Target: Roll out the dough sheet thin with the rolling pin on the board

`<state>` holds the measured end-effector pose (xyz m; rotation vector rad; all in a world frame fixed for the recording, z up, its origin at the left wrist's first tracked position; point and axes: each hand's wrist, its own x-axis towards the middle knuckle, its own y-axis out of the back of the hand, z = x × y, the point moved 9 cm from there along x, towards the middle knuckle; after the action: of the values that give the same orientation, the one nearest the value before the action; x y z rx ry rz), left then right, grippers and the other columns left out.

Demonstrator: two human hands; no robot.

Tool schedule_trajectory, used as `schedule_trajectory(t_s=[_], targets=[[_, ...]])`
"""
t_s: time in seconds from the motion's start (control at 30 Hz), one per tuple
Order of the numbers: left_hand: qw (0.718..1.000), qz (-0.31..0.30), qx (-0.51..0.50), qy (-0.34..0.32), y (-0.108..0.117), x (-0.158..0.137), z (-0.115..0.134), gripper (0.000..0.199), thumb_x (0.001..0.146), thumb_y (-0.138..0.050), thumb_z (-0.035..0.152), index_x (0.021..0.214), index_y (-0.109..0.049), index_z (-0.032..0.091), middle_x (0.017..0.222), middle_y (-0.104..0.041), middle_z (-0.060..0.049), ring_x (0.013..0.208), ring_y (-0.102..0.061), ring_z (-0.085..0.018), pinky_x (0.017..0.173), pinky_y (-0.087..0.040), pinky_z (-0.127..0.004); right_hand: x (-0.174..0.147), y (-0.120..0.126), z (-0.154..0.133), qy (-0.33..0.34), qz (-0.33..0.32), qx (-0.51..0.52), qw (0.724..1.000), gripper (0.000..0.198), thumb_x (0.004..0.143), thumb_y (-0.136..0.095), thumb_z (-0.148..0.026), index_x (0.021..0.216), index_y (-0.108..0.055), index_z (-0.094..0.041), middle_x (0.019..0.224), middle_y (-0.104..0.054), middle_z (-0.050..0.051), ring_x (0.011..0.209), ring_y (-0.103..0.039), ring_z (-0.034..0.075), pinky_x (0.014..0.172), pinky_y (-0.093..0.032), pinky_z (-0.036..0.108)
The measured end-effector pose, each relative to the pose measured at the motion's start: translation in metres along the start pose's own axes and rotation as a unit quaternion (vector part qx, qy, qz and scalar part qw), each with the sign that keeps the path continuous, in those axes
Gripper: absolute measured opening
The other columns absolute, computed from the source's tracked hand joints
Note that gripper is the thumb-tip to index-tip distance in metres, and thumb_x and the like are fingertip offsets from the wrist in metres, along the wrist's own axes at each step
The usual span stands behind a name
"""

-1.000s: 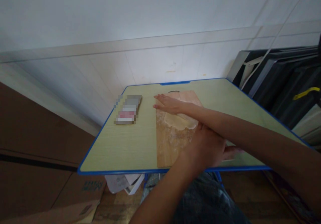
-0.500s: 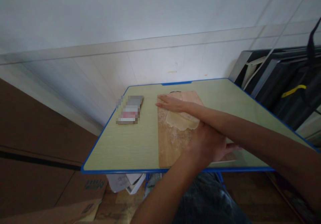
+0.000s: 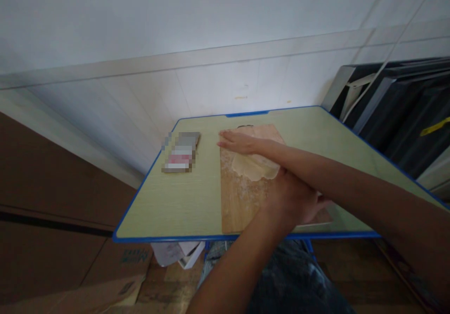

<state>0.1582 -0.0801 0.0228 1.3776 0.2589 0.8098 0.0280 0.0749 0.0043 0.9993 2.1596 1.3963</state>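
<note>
A thin, pale sheet of dough [image 3: 255, 166] lies on a floured wooden board [image 3: 234, 211]. My right hand [image 3: 239, 141] reaches across from the right, palm down and fingers stretched flat, over the dough's far side and the board's left edge. Beneath the crossing right forearm is my left hand [image 3: 295, 197], at the dough's near right side. Its thumb sticks out to the right, away from the palm. The right forearm hides its other fingers and part of the dough.
The board rests on a light green table [image 3: 176, 206] with a blue rim. A pixelated flat packet [image 3: 181, 152] lies at the left. Cardboard boxes [image 3: 116, 267] stand left of the table, dark panels [image 3: 397, 103] lean at the right, and a white wall [image 3: 211, 84] rises behind.
The view has shifted slightly. Both hands hold nearly the same crossed pose over the dough; the dough looks unchanged.
</note>
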Motion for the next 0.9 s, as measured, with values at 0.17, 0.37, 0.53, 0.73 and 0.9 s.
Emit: schedule_trajectory(t_s=[0.17, 0.37, 0.53, 0.73, 0.9], targets=[[1.000, 0.001, 0.013, -0.002, -0.003, 0.007, -0.001, 0.051, 0.092, -0.038, 0.038, 0.136, -0.036, 0.011, 0.143, -0.038, -0.012, 0.134, -0.028, -0.027, 0.111, -0.023, -0.046, 0.003, 0.001, 0.007, 0.013, 0.008, 0.016, 1.000, 0.069, 0.090, -0.024, -0.060, 0.136, -0.039, -0.011, 0.143, -0.038, 0.015, 0.132, -0.033, 0.024, 0.110, -0.024, 0.041], [1.000, 0.008, 0.006, -0.014, 0.003, -0.010, 0.003, 0.052, 0.090, -0.040, 0.048, 0.126, -0.048, 0.011, 0.136, -0.048, -0.013, 0.136, -0.025, -0.028, 0.111, -0.018, -0.048, -0.002, -0.003, -0.006, 0.003, -0.006, 0.025, 1.000, 0.082, 0.086, -0.024, -0.068, 0.140, -0.031, -0.006, 0.148, -0.027, 0.018, 0.136, -0.023, 0.025, 0.112, -0.018, 0.039], [0.999, 0.037, -0.009, -0.018, 0.003, -0.030, 0.008, 0.053, 0.088, -0.042, 0.053, 0.125, -0.049, 0.015, 0.136, -0.047, -0.009, 0.135, -0.027, -0.026, 0.111, -0.021, -0.045, -0.010, -0.005, -0.030, 0.035, 0.002, -0.025, 0.999, 0.078, 0.086, -0.030, -0.066, 0.137, -0.035, -0.007, 0.145, -0.032, 0.021, 0.135, -0.026, 0.029, 0.110, -0.022, 0.044], [0.999, 0.017, -0.031, 0.004, -0.002, -0.033, 0.007, 0.052, 0.088, -0.042, 0.052, 0.122, -0.052, 0.013, 0.130, -0.053, -0.011, 0.131, -0.034, -0.025, 0.109, -0.027, -0.043, -0.012, -0.011, -0.043, 0.049, 0.002, -0.069, 0.996, 0.081, 0.084, -0.034, -0.066, 0.136, -0.036, -0.005, 0.143, -0.035, 0.022, 0.133, -0.030, 0.030, 0.109, -0.026, 0.041], [1.000, 0.008, -0.010, -0.002, -0.001, -0.016, 0.004, 0.050, 0.090, -0.041, 0.045, 0.128, -0.046, 0.013, 0.137, -0.047, -0.012, 0.136, -0.025, -0.027, 0.110, -0.024, -0.046, 0.000, -0.008, -0.023, 0.032, -0.004, -0.029, 0.999, 0.070, 0.089, -0.035, -0.056, 0.137, -0.035, -0.006, 0.143, -0.036, 0.020, 0.132, -0.032, 0.028, 0.108, -0.026, 0.043]])
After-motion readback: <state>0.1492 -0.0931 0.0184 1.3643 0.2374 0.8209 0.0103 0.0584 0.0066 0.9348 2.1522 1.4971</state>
